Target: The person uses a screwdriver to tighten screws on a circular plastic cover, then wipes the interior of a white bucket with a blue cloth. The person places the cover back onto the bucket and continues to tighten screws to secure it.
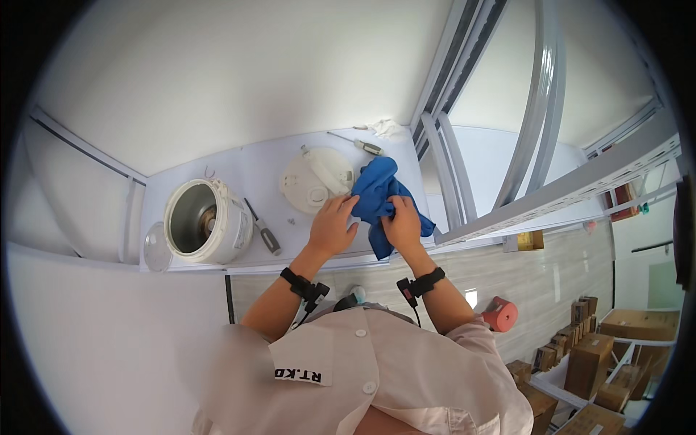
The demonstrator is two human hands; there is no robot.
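Observation:
A crumpled blue cloth point(375, 190) lies bunched at the right part of the white tabletop, over the edge of a round white lid with a handle point(296, 185). My right hand point(403, 223) is closed on the cloth, fingers curled into its folds. On the cloth's left side, my left hand point(334, 226) reaches with fingers stretched and thumb apart, the fingertips at the cloth's edge. Beyond the cloth lies a screwdriver point(368, 147) with a grey-green handle. Whatever is under the cloth is hidden.
A white cooker body point(233, 230) with a bare metal inside stands at the left, beside a clear round disc point(155, 248). Another screwdriver point(268, 237) and small metal bits point(291, 221) lie nearby. White tissue point(386, 129) sits at the back; a metal frame point(449, 170) rises at the right.

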